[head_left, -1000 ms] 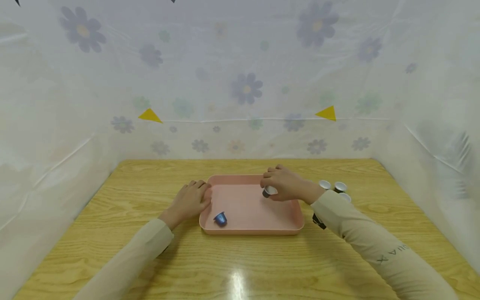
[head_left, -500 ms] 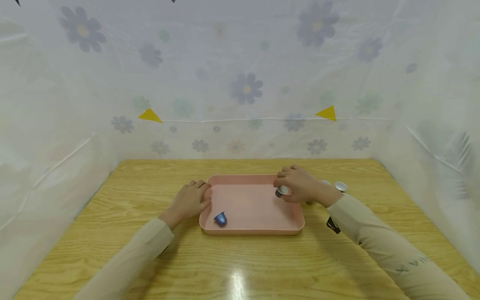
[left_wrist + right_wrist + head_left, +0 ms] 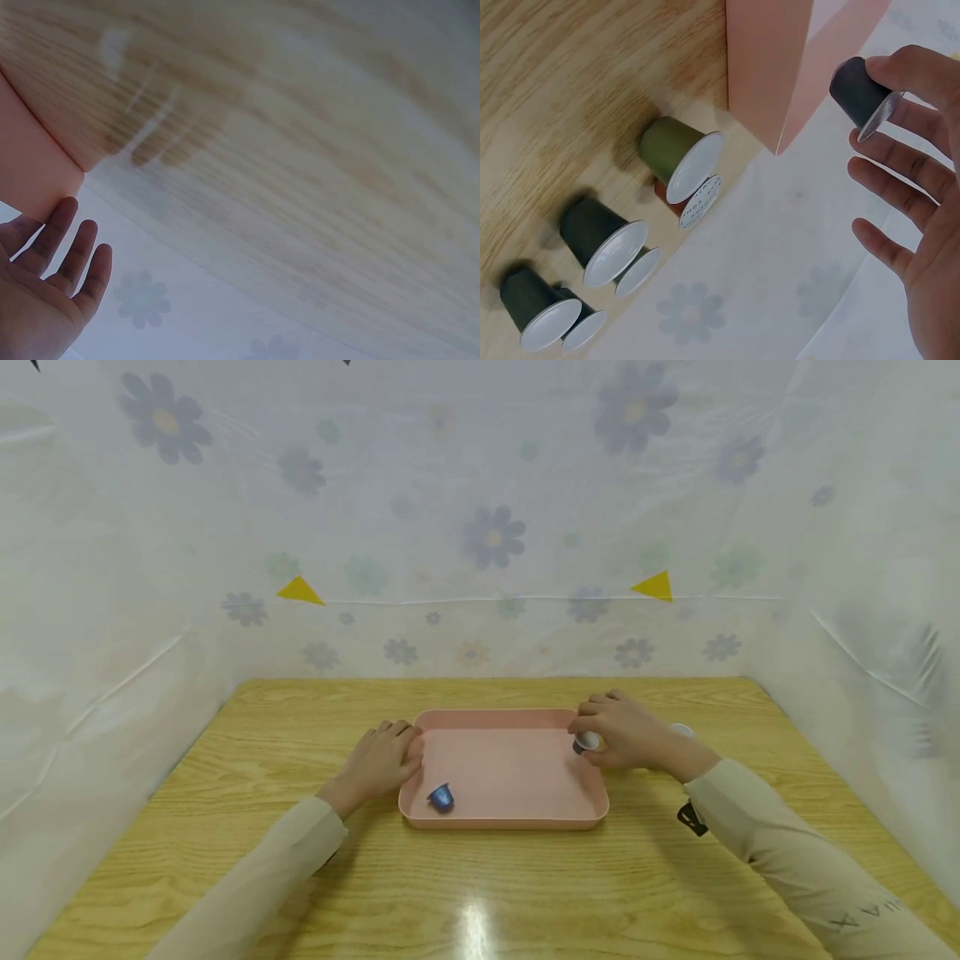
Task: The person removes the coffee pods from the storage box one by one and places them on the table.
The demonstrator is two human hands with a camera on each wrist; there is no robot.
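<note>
In the head view, my right hand [image 3: 626, 731] pinches a dark coffee capsule [image 3: 855, 94] between thumb and fingertips above the right side of the pink tray [image 3: 502, 824]. The capsule's silvery lid shows in the right wrist view, where the other fingers are spread. My left hand [image 3: 378, 760] rests at the tray's left rim. Seen from the left wrist, its slightly bent fingers [image 3: 56, 232] touch the tray wall and the thumb is mostly hidden. A blue coffee capsule [image 3: 442, 798] lies tilted inside the tray's front left corner.
Right of the tray, several capsules stand lid up on the wooden table [image 3: 480, 893]: a green one [image 3: 671, 154], a dark one [image 3: 600, 236] and others. My right forearm covers most of them in the head view. Flower-printed white sheeting [image 3: 450, 485] surrounds the table.
My right hand has moved right, carrying the dark capsule from over the tray toward its right rim. My left hand, the tray and the blue capsule stay put.
</note>
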